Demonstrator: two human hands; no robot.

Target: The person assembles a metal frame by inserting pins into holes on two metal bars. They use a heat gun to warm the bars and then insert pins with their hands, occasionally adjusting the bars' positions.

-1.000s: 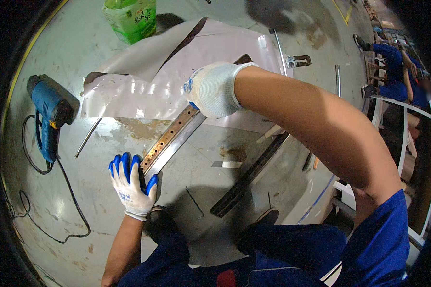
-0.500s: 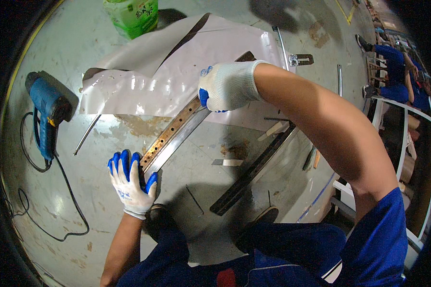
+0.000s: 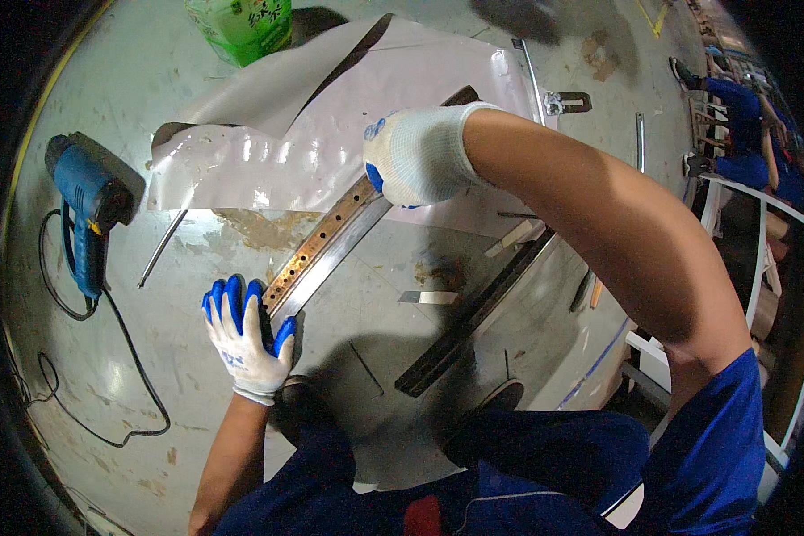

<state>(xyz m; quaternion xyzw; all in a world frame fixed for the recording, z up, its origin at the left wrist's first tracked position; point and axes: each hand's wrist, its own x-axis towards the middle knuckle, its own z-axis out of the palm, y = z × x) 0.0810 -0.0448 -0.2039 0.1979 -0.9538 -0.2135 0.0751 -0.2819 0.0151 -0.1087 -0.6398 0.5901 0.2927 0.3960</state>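
Observation:
A long metal bar (image 3: 308,259) with a row of round holes along its rusty side and a bright bare strip beside it lies slantwise on the floor. Both of my hands wear white gloves with blue fingers. At the bar's near end, my left hand (image 3: 248,344) is open, its fingers spread and the bar's end between thumb and forefinger. My right hand (image 3: 415,161) is closed over the bar farther up; the wrist is bent and the fingertips are hidden. Whether it grips the bar or some small thing cannot be made out. The bar's dark far end (image 3: 463,96) shows beyond this hand.
A white plastic sheet (image 3: 241,170) lies under the bar's far part. At left is a blue heat gun (image 3: 87,214) with a black cord. A green bag (image 3: 246,34) stands beyond; a dark bar (image 3: 478,313) lies right. A person (image 3: 746,134) sits at far right.
My right hand and forearm have shifted slightly left in the picture, while the whole view has shifted a little. The left hand keeps its place at the bar's near end.

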